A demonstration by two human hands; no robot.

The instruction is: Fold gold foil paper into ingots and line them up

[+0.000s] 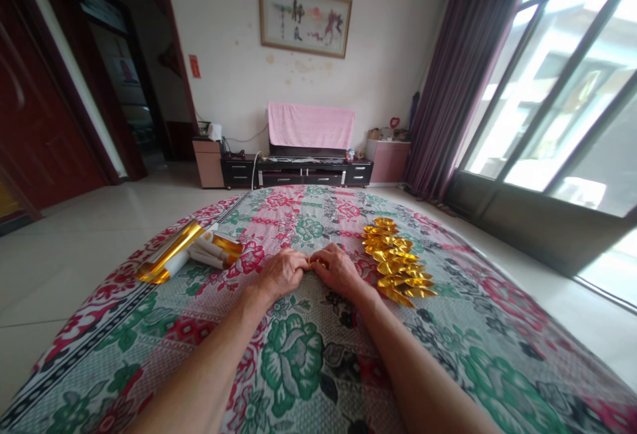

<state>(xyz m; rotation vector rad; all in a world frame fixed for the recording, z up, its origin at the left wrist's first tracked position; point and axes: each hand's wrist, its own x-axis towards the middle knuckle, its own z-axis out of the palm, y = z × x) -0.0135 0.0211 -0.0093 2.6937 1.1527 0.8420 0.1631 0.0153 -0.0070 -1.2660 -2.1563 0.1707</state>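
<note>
While your left hand [283, 273] and right hand [339, 271] meet, fingers [301, 263] pinched shut on a gold foil piece [316, 263] between them, a heap of folded gold pieces [395, 261] lies just right of the fingers and unfolded foil sheets [174, 251] sit well left on the floral surface [298, 367]

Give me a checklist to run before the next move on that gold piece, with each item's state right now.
1. Grip: the left hand and right hand both pinch the gold piece. Ok.
2. Shape of the gold piece: mostly hidden by the fingers. Cannot tell.
3. Folded pile: lies just right of the right hand, apart from the gold piece. Ok.
4. Foil stock: lies on the cloth, left of the left hand. Ok.
5. Cloth: looks flat under both hands. Ok.
</note>
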